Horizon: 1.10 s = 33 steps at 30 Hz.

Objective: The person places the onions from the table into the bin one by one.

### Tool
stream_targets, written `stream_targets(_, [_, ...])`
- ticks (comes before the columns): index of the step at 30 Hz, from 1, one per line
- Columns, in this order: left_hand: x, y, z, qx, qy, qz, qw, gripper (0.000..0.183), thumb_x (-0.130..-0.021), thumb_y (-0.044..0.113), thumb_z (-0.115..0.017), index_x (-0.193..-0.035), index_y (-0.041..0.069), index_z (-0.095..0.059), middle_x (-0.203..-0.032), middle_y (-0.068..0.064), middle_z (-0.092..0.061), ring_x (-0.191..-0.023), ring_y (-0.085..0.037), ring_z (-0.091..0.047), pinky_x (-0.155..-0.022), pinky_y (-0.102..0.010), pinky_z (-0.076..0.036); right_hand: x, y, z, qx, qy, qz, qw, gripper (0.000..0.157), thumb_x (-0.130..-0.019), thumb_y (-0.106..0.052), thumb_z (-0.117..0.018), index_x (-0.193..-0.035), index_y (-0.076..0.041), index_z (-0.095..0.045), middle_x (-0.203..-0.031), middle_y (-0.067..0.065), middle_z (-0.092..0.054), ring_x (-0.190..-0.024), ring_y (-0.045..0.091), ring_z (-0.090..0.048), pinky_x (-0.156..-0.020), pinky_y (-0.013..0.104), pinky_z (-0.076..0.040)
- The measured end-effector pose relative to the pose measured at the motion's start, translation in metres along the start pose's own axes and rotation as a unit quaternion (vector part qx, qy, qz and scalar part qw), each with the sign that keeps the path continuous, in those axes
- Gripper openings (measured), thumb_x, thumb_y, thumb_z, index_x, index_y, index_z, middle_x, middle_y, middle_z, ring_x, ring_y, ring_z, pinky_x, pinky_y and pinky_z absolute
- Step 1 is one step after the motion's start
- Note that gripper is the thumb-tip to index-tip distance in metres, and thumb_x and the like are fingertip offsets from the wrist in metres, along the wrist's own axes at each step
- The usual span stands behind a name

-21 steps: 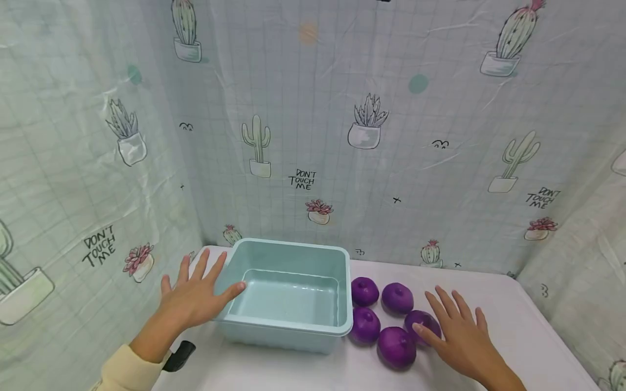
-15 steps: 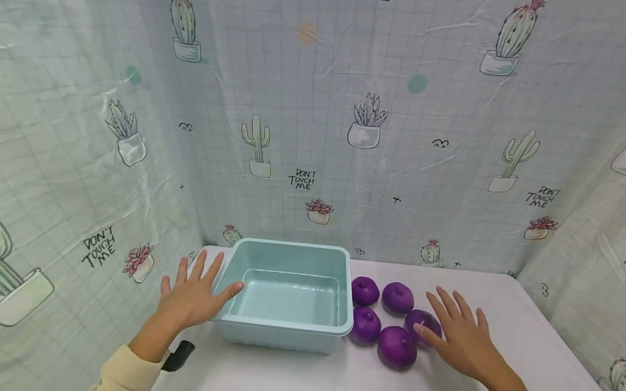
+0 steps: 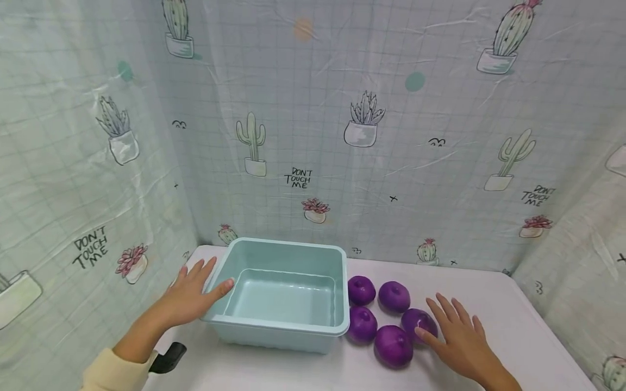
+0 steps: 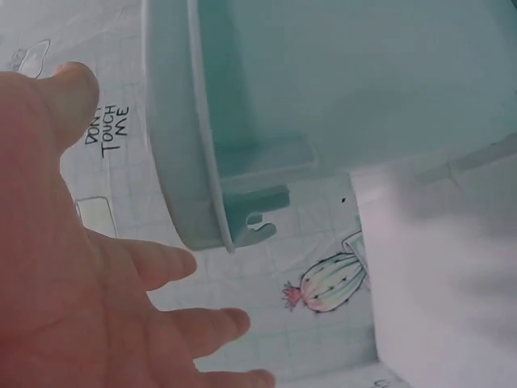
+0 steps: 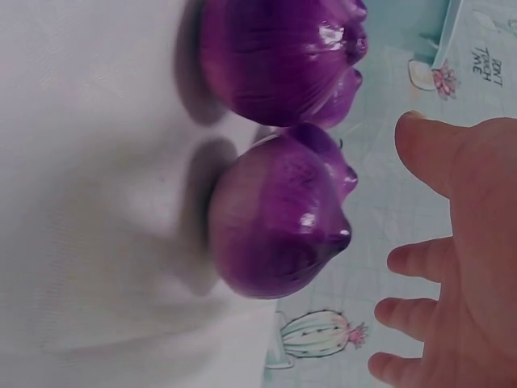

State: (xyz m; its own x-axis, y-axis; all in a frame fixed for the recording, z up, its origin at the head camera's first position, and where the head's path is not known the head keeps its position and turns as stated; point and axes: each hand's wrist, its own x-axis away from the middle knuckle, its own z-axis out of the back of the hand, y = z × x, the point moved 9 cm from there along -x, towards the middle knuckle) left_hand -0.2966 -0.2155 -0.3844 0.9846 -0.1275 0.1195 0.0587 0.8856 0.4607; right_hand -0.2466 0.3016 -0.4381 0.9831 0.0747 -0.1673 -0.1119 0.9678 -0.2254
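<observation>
A pale blue-green plastic basin [image 3: 288, 296] stands on the white table with nothing inside it. My left hand [image 3: 188, 296] hovers at its left side, fingers spread and thumb reaching over the rim. In the left wrist view the outstretched fingers of the left hand [image 4: 89, 283] lie beside the basin's wall [image 4: 182, 162]. To the right of the basin sit several glossy purple onions [image 3: 393, 346]. Over the rightmost onion [image 3: 419, 325] the thumb of my right hand [image 3: 459, 342] overlaps it. The right wrist view shows that hand [image 5: 485, 267] spread, apart from the nearest onion [image 5: 279, 214].
Curtains [image 3: 313, 136] printed with cacti enclose the table at the back and both sides. A black strap end [image 3: 168, 358] juts from the left cuff [image 3: 114, 372]. Bare white table [image 3: 264, 374] lies in front of the basin.
My left hand has shifted slightly left, its fingers drawing back a little from the basin's rim. The right fingertips sit slightly lower. The whole head view has drifted a little; basin and onions stay put.
</observation>
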Motion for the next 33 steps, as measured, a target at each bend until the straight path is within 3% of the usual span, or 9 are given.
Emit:
stream_targets(7, [-0.006,-0.017,-0.003,0.130,-0.058,0.022,0.9896,0.096,-0.095,0.065,-0.046,-0.158,0.004,-0.008,-0.159,-0.030,-0.022,-0.144,-0.053,-0.024,-0.102,-0.068,-0.037,-0.001,0.001,-0.003,-0.022,0.013,0.034,0.999,0.075,-0.088,-0.054,-0.065,-0.143,-0.005,-0.048,-0.150,0.027,-0.041,-0.136,0.054,-0.032,-0.102,0.073,-0.028])
stream_targets(13, [-0.009,-0.035,0.000,0.195,-0.035,0.049,0.9790,0.077,-0.100,0.044,-0.051,-0.155,0.000,-0.019,-0.150,-0.030,-0.038,-0.129,-0.046,-0.050,-0.093,-0.049,-0.054,-0.005,0.007,-0.010,-0.095,0.010,0.039,0.995,0.076,-0.089,-0.051,-0.067,-0.144,-0.004,-0.044,-0.150,0.027,-0.040,-0.137,0.050,-0.032,-0.103,0.071,-0.029])
stream_targets(19, [-0.011,-0.035,-0.003,0.265,-0.025,0.048,0.9627,0.062,-0.101,0.024,-0.054,-0.151,-0.004,-0.028,-0.141,-0.029,-0.047,-0.118,-0.033,-0.060,-0.090,-0.043,-0.057,-0.006,0.016,-0.021,-0.134,-0.005,0.029,0.991,0.078,-0.086,-0.051,-0.069,-0.143,-0.003,-0.044,-0.148,0.028,-0.041,-0.136,0.051,-0.036,-0.103,0.071,-0.030])
stream_targets(28, [-0.015,-0.040,-0.003,0.282,-0.032,0.054,0.9573,0.063,-0.098,0.024,-0.061,-0.148,-0.005,-0.034,-0.129,-0.021,-0.055,-0.106,-0.019,-0.062,-0.090,-0.038,-0.057,-0.009,0.019,-0.029,-0.152,-0.016,0.027,0.988,0.087,-0.076,-0.049,-0.079,-0.143,-0.007,-0.045,-0.148,0.023,-0.045,-0.135,0.048,-0.040,-0.104,0.070,-0.032])
stream_targets(33, [-0.019,-0.043,-0.004,0.302,-0.031,0.054,0.9513,0.065,-0.097,0.025,-0.063,-0.148,-0.004,-0.035,-0.125,-0.017,-0.058,-0.101,-0.015,-0.063,-0.086,-0.030,-0.057,-0.013,0.019,-0.032,-0.144,-0.022,0.037,0.989,0.088,-0.070,-0.041,-0.086,-0.141,-0.006,-0.048,-0.145,0.021,-0.049,-0.133,0.047,-0.044,-0.105,0.066,-0.035])
